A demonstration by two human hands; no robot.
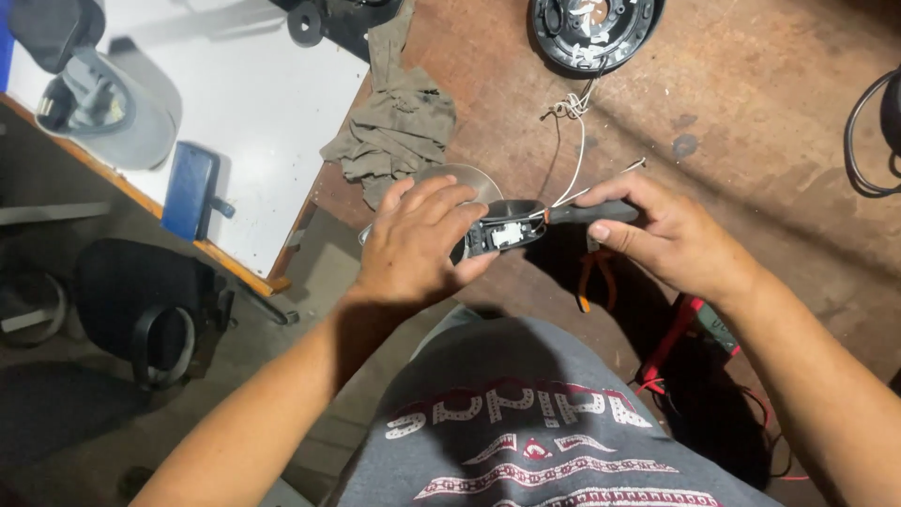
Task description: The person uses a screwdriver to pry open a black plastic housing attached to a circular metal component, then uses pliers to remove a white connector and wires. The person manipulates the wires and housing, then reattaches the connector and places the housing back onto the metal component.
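1. Head view: my left hand [413,239] is clenched around a small black device [502,230] with a round silver plate [465,178] behind it, held just over the near edge of the brown workbench [751,122].
2. My right hand [662,235] pinches a dark rod-like tool [591,212] against the device's end.
3. Two thin white wires [577,160] run from the device to one round black housing [591,33] at the far edge.
4. One crumpled grey rag [399,122] lies left of the hands; the bench right of them lies open up to one black cable [868,141].
5. One pair of orange-handled pliers [596,277] sits under my right hand.
6. One white table [244,122] abuts the bench's left edge, bearing one blue case [188,188] and one grey cap [113,108].
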